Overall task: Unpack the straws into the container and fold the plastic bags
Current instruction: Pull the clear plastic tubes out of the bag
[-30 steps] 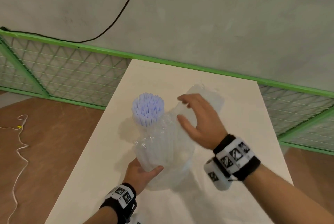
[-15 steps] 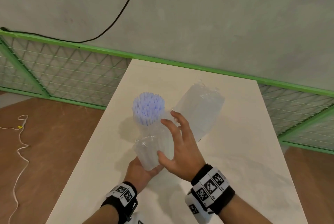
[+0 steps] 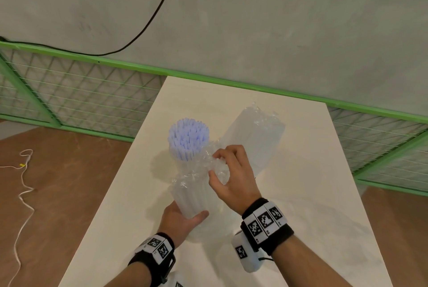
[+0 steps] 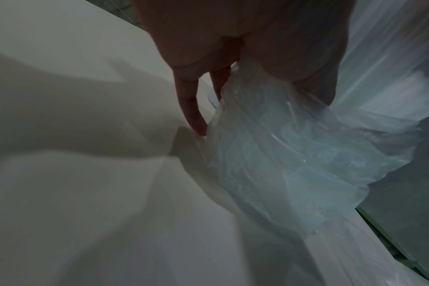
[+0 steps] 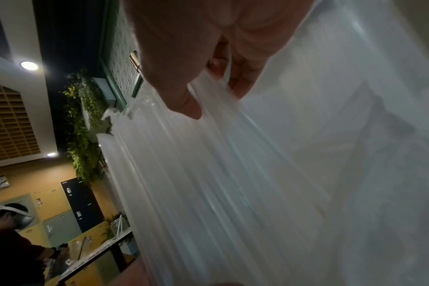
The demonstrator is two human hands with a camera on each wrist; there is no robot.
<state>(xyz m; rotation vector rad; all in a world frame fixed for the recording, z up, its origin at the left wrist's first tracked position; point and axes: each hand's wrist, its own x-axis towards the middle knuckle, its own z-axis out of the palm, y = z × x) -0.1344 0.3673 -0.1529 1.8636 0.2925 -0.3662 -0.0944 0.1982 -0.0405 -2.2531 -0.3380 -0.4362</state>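
A bundle of pale blue straws (image 3: 188, 139) stands upright on the white table (image 3: 301, 194), its top bare and a clear plastic bag (image 3: 196, 177) bunched down around its lower part. My left hand (image 3: 183, 217) grips the bottom of the bundle; in the left wrist view a clear round container (image 4: 289, 147) shows through the plastic there. My right hand (image 3: 214, 163) pinches the crumpled bag just right of the straw tops between thumb and fingers (image 5: 184, 104). A second, full bag of straws (image 3: 254, 138) lies flat behind the right hand.
A green mesh fence (image 3: 69, 92) runs along the table's far and side edges. A black cable (image 3: 148, 20) hangs on the grey wall and a white cord (image 3: 23, 184) lies on the brown floor at left. Another person (image 5: 10, 241) works at a distant table.
My right hand left the lying bag, came back to the upright bundle, slid up it and now pinches the bunched plastic near the top. The left hand kept its hold.
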